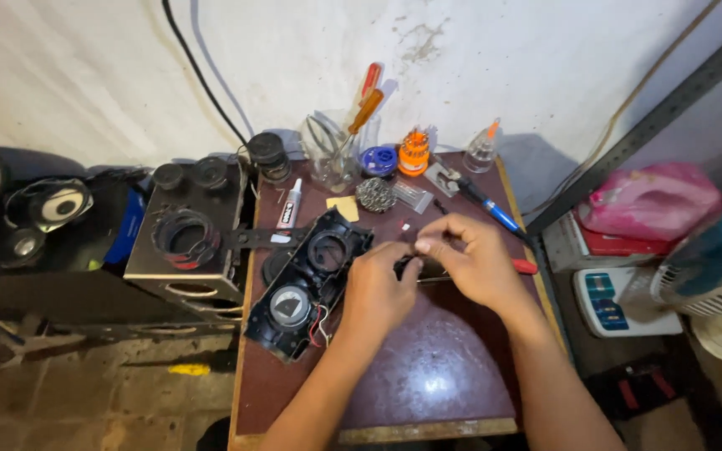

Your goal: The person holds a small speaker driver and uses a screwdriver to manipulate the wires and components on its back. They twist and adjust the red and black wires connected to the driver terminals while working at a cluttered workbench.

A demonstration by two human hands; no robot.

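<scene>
My left hand and my right hand meet over the middle of a small dark-red table. Between their fingertips they pinch a small black part; its shape is mostly hidden by the fingers. Just left of my left hand lies a black speaker housing with two round openings, one holding a grey cone, and red and white wires at its lower edge. A red-handled tool pokes out from under my right hand.
At the table's back stand a clear jar with orange-handled screwdrivers, a blue solder spool, an orange bit holder, a glue bottle, a glue tube and a blue-handled soldering iron. A wooden speaker box sits left; a fan right.
</scene>
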